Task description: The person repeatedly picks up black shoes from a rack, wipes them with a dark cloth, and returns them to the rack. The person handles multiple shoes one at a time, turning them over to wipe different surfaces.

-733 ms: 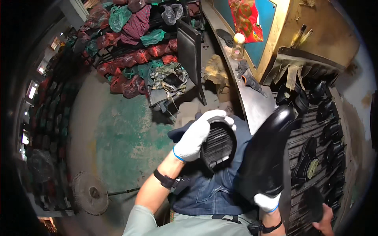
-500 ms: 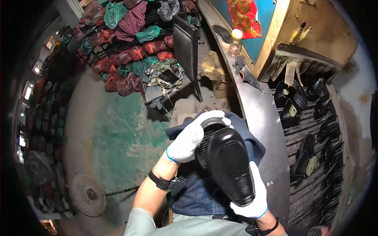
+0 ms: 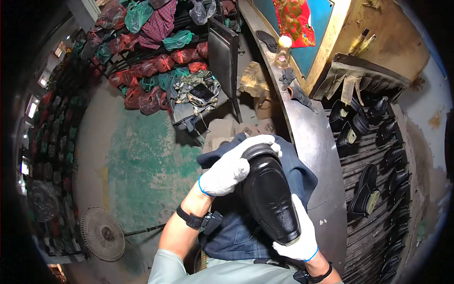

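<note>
Over my lap I hold a black leather shoe, its toe pointing away from me and its heel end toward me. A black sole lies under it, its rim curving round the toe. My left hand, in a white knit glove with a blue cuff, wraps round the sole and toe, thumb folded near the shoe's left side. My right hand, gloved the same way, cups the shoe's heel end from the right. The sole's underside and how closely it meets the heel are hidden.
A long metal bench curves along my right, bearing a dark glove and a glass jar. Beyond it a slatted rack holds several black shoes. A fan stands at left, a chair ahead. Dark cloth covers my lap.
The shoe's toe has swung left onto the sole, so the two now line up. The sole's ridged face, visible before, is now covered. My right hand shifted slightly left.
</note>
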`<state>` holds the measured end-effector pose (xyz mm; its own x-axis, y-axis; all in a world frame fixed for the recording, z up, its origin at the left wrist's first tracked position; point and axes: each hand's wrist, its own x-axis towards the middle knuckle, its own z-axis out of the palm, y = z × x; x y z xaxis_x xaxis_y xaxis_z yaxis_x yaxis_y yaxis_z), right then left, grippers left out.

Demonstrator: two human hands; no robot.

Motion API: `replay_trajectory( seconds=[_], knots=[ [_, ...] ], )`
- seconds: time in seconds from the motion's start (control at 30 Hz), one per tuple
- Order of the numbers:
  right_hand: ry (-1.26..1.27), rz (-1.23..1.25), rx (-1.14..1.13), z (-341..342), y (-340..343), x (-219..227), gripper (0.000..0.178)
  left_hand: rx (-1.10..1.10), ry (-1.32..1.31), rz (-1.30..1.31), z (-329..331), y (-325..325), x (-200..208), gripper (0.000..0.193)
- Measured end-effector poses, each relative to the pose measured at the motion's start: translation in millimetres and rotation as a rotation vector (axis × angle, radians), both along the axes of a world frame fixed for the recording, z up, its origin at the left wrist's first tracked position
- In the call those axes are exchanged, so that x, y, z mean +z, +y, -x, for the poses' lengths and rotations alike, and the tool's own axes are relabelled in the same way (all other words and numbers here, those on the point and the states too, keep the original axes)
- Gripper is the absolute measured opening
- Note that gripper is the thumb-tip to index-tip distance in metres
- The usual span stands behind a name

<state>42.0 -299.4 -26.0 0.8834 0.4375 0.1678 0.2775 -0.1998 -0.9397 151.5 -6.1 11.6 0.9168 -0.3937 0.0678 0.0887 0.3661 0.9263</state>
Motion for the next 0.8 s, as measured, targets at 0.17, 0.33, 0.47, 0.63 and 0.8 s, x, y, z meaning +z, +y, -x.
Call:
replay_trajectory(
  seconds=[0.17,0.33,0.47,0.63,0.8],
  knots=[
    [0.071,-0.068,-0.023,-3.1,2.5,-5.2,0.12,-0.056,0.037,0.093,-2.2,0.2,-1.6,0.11],
    [0.163,-0.154,-0.035,-5.4,10.3,-8.2,0.122,0.017,-0.009,-0.031,2.5,-3.5,-9.4,0.13],
    [0.088,-0.144,-0.03,-12.1,18.4,-24.4,0.123,0.059,-0.103,-0.145,2.1,3.2,4.9,0.132],
    [-0.23,-0.092,0.005,-41.1,30.8,-37.7,0.115,-0.077,-0.186,-0.567,-9.3,18.2,104.9,0.116],
    [-0.138,-0.137,0.25,-102.6,31.7,-22.1,0.123,-0.111,-1.216,-1.021,47.4,-11.2,106.3,0.068]
  ],
)
